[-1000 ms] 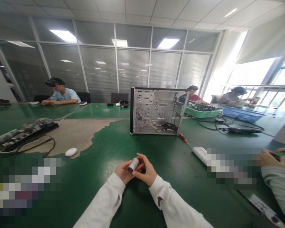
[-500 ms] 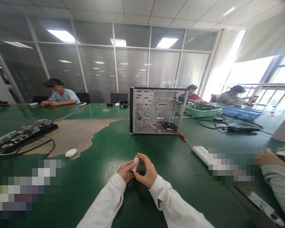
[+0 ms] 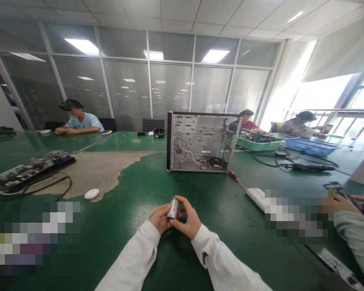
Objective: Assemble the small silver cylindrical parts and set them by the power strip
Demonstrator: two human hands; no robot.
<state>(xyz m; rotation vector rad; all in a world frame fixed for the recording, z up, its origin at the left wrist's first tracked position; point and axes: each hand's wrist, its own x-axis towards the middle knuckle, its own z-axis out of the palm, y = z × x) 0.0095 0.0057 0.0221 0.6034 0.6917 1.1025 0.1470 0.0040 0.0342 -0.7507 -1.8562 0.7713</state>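
Note:
A small silver cylinder [image 3: 173,209] is held between both hands above the green table [image 3: 133,246]. My left hand [image 3: 160,218] grips it from the left, with the fingers partly behind it. My right hand [image 3: 189,218] has its fingertips at the top of the cylinder and its thumb near the bottom. Beyond the hands stands an open computer case [image 3: 200,141], with cables and a black fan inside.
An orange-handled screwdriver [image 3: 233,176] and a white power strip [image 3: 256,199] lie right of the case. A white round object [image 3: 92,194] and circuit boards [image 3: 33,171] are left. A person's hands [image 3: 341,204] are at the right edge.
My left thumb has shifted off the cylinder's face, so more of the cylinder shows. At the right, the other person's hands have moved, and a dark object shows by them.

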